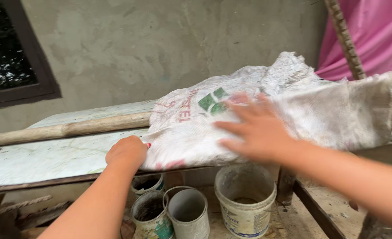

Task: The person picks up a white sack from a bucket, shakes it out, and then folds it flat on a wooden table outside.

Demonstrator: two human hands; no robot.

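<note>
Left hand [127,152] fisted on crumpled woven sack [267,115], right hand [256,130] open, flat atop.

A single head-worn camera looks forward and slightly downward from close range, over the person's own outstretched forearms, across a pale surface [50,155] at about waist height toward a grey plastered wall [138,48] just behind it, with buckets [244,199] visible on the floor beneath.
</note>
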